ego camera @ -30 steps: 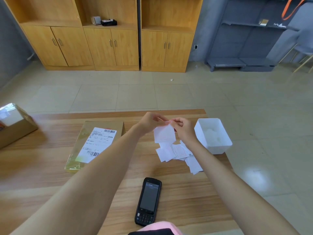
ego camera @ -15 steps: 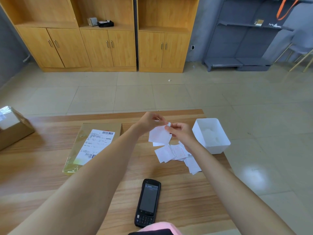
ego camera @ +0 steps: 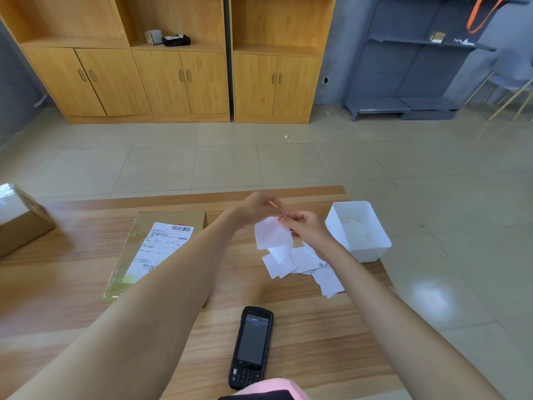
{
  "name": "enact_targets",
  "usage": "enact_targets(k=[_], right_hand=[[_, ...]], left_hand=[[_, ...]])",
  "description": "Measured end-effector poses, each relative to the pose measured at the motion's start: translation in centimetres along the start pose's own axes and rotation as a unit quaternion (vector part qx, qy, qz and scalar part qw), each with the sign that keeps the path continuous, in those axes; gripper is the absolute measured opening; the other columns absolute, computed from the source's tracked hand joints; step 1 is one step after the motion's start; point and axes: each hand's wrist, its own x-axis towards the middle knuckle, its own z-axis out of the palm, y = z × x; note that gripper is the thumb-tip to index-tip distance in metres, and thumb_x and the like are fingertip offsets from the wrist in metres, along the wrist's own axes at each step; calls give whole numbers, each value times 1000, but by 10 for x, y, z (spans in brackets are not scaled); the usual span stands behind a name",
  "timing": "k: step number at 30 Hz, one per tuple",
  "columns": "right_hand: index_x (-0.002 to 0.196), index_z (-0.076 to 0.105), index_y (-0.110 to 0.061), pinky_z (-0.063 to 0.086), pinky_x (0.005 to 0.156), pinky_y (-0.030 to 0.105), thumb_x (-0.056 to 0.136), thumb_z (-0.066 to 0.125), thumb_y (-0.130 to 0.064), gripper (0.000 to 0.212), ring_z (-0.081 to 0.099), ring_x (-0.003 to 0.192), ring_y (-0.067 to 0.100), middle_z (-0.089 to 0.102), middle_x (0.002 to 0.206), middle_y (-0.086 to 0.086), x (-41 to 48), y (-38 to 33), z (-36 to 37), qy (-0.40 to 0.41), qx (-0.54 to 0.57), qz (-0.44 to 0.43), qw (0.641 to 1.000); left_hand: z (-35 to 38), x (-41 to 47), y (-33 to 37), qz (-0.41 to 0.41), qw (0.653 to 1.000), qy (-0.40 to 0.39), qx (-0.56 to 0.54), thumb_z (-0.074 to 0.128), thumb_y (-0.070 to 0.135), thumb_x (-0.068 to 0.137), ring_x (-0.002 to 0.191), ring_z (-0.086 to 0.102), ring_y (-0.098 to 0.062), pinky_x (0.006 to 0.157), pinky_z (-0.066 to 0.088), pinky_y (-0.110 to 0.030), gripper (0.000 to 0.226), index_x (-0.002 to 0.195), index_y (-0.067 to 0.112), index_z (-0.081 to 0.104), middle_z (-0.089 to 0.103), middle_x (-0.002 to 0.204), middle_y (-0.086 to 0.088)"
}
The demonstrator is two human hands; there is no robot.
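Brown parcel (ego camera: 161, 249) lies left on the surface (ego camera: 72, 284). Beside it, the left hand (ego camera: 256, 207) and right hand (ego camera: 308, 229) pinch a white slip (ego camera: 271, 233) by its top edge, fingers curled, above the loose slips (ego camera: 302, 262). It looks like peeling; next comes a clean separation, with the white bin (ego camera: 372, 254) waiting at right.

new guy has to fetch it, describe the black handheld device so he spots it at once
Start at the light wooden table. Near its front edge, closest to the person, lies a black handheld scanner with dark screen and keypad, in front of the pile of white paper slips. It is the only black thing on the tabletop.
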Motion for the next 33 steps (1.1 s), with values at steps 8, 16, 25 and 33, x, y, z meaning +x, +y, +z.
enact_targets(k=[8,16,25,33], right_hand=[[113,63,2,37,71,26,95,56,-28,36,47,90,19,58,96,18,2,1,3,-14,-29,37,999],[69,38,-15,18,50,20,96,53,-33,36,23,61,12,24,67,-1,3,1,4,-16,-54,49,997],[109,63,-47,33,109,38,67,81,-48,46,39,131,11,50,136,-8,3,4,0,-91,31,44,994],[124,55,-41,46,88,24,62,82,-32,69,52,121,12,56,131,-6,0,4,-3,-139,27,32,989]], left_hand=[[3,0,-2,-26,999,-1,-33,55,9,92,72,46,-10,63,34,-23,18,78,20,54,57,80,1],[3,-1,-4,-22,998,18,-63,58,9,92,63,42,-7,55,32,-16,20,76,19,54,54,75,2],[-3,1,-9,-77,986,121,-89,59,15,91,67,49,-11,56,39,-20,20,72,18,54,54,75,4],[-5,0,-14,-105,982,137,-80,55,18,94,76,47,-18,54,38,-21,18,77,14,51,50,76,3]])
